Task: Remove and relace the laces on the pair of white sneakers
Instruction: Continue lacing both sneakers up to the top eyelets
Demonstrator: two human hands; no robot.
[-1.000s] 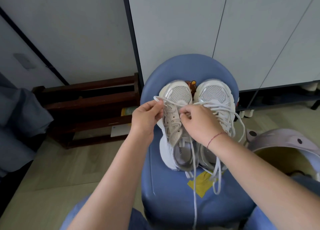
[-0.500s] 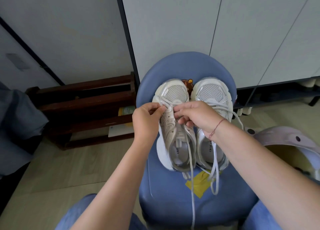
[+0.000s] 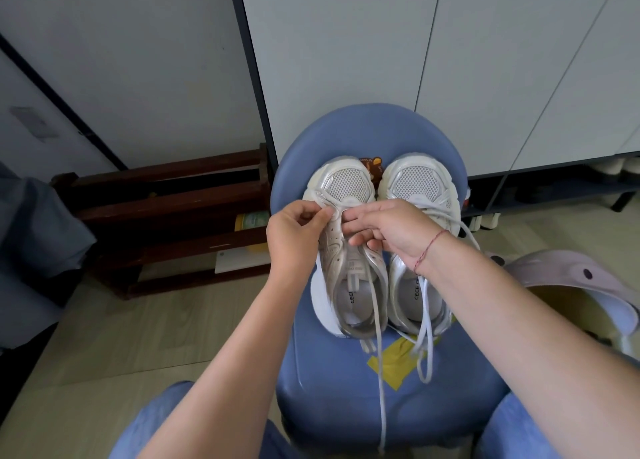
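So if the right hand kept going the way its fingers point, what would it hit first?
Probably the left hand, which pinches the lace just beyond the right hand; depth is unclear.

Place: a home, by the look of the entryway.
Evidence: low dark wooden rack [image 3: 166, 216], white cabinet doors [image 3: 346, 60], wood-look floor [image 3: 104, 337], small blue chair [image 3: 363, 129].

We've got the left sneaker [image 3: 348, 185] under our left hand [image 3: 294, 239] and right hand [image 3: 393, 228], the right sneaker [image 3: 417, 181] just right of it, both on the stool [image 3: 363, 126]. Laces [image 3: 380, 372] trail back toward us. Wooden rack [image 3: 166, 213] off left, cabinet doors [image 3: 346, 43] beyond.
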